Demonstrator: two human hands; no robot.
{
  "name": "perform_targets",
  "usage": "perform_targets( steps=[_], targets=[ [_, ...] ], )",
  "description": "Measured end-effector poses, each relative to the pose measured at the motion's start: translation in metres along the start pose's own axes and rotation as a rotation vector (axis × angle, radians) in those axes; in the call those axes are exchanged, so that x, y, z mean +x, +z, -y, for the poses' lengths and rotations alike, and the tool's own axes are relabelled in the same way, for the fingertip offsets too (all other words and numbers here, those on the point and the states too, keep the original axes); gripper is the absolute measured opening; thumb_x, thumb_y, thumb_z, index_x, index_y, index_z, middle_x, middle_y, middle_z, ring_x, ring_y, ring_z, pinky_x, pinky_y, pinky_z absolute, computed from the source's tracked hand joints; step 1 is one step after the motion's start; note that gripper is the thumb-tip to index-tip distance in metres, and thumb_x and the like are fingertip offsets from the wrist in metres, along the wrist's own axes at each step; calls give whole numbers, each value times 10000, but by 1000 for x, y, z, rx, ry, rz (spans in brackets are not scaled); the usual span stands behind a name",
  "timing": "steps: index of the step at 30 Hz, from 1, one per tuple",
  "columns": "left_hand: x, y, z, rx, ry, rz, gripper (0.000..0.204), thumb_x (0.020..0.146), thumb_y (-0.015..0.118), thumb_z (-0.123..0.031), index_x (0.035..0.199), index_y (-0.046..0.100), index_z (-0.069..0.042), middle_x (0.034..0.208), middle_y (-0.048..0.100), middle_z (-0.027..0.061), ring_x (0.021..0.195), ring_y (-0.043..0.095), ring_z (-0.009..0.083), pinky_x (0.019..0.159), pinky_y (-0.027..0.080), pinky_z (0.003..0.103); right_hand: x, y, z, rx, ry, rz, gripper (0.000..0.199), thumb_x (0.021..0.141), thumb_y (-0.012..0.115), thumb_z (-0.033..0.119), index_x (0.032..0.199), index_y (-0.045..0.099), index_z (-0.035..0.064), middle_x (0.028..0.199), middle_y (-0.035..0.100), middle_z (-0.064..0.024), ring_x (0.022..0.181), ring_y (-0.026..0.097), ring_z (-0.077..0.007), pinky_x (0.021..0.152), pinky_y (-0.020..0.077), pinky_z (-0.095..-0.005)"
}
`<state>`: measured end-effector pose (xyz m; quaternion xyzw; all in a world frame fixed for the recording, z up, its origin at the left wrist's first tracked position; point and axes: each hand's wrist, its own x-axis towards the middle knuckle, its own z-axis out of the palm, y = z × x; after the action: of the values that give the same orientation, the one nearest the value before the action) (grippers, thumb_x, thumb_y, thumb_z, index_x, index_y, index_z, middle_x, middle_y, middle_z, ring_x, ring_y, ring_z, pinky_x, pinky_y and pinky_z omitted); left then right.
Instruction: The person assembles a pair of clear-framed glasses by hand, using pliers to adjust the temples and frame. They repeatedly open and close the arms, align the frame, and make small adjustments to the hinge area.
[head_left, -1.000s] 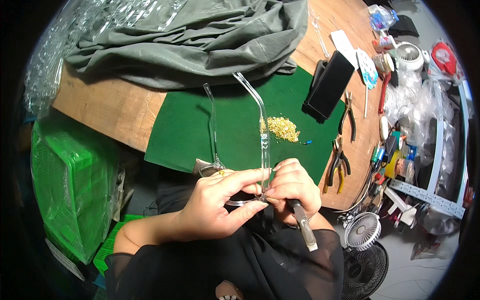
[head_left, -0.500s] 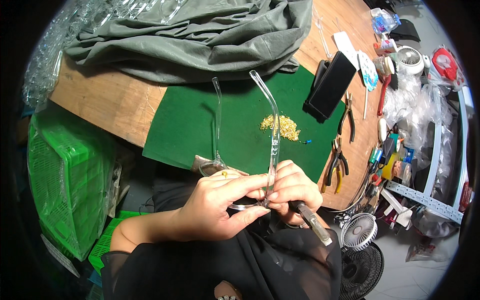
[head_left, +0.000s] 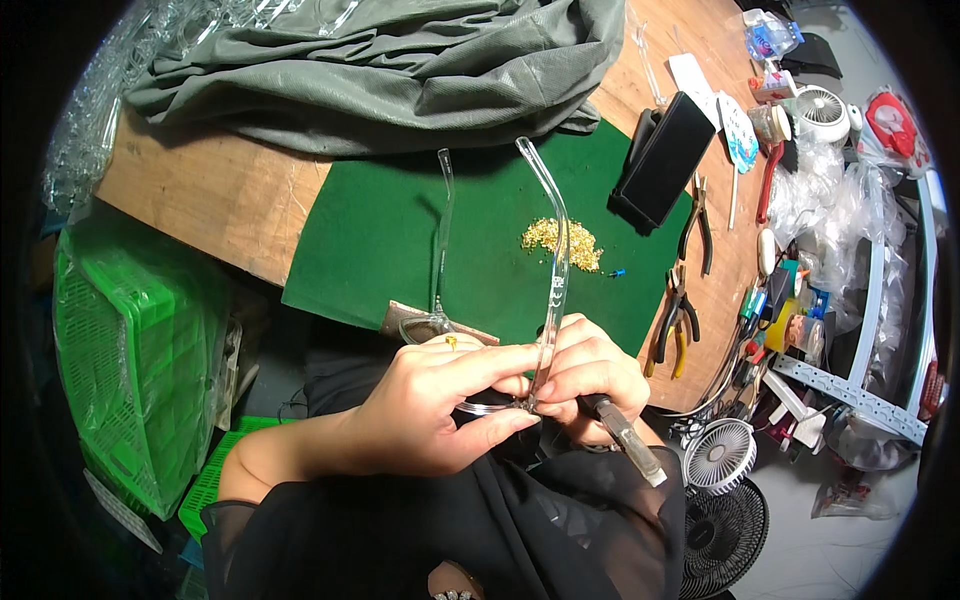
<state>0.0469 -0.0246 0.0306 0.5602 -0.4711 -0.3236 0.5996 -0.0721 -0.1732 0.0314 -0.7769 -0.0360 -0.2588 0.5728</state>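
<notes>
Wooden and crowded, the surface (head_left: 210, 200) carries a dark green felt mat (head_left: 390, 240) that reaches its near edge, and the work goes on just in front of that edge, above the person's lap.

Nearest, the left hand (head_left: 440, 405) pinches the front of a clear plastic spectacle frame (head_left: 500, 395) between thumb and fingers, with its two transparent temple arms (head_left: 553, 260) standing up over the mat. The right hand (head_left: 590, 370) is curled tight around a slim tool with a dark grip and pale handle (head_left: 625, 440), pressed against the frame's right hinge. The tool's tip is hidden behind the fingers, so I cannot tell where it sits.

Judging from this, a slip of the tip could scratch the clear plastic or jab the left fingertips, which lie right beside the hinge. Too hard a pinch might bend the frame. Any small part freed here would likely fall into the dark cloth on the lap, since the hands are off the mat.

Further in, a heap of tiny gold-coloured metal parts (head_left: 562, 243) lies loose on the mat near its right edge; a swinging temple arm could scatter it. Beyond, pliers (head_left: 672, 320) lie along the right side, and a grey-green cloth (head_left: 400, 60) covers the far edge.
</notes>
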Motion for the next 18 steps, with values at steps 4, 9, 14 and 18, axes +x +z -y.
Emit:
perform_targets(
  steps=[4, 9, 14, 18],
  targets=[
    [-1, 1, 0, 2, -4, 5, 476, 676, 753, -19, 1110, 576, 66, 878, 684, 118, 817, 670, 229, 768, 501, 307, 0, -2, 0, 2, 4, 31, 155, 744, 747, 119, 824, 638, 44, 766, 622, -45, 680, 580, -200, 638, 462, -325],
    [0, 0, 1, -1, 5, 12, 478, 681, 746, -30, 1116, 573, 68, 871, 685, 116, 818, 670, 230, 768, 498, 305, 0, -2, 2, 10, 36, 39, 152, 739, 749, 113, 827, 644, 47, 772, 630, -43, 686, 584, -196, 645, 463, -320],
    [-1, -1, 1, -18, -16, 28, 482, 688, 744, -41, 1126, 571, 63, 863, 685, 108, 811, 667, 224, 766, 495, 299, -1, -2, 0, 75, 40, 49, 156, 736, 749, 110, 840, 653, 46, 777, 634, -43, 690, 590, -193, 654, 463, -318],
    [-1, 0, 1, -44, -9, 27, 486, 687, 743, -40, 1132, 573, 57, 858, 683, 107, 801, 665, 221, 768, 495, 301, -1, -3, 1, 77, 39, 65, 156, 736, 749, 112, 841, 655, 44, 777, 636, -43, 690, 592, -188, 662, 462, -320]
  ],
)
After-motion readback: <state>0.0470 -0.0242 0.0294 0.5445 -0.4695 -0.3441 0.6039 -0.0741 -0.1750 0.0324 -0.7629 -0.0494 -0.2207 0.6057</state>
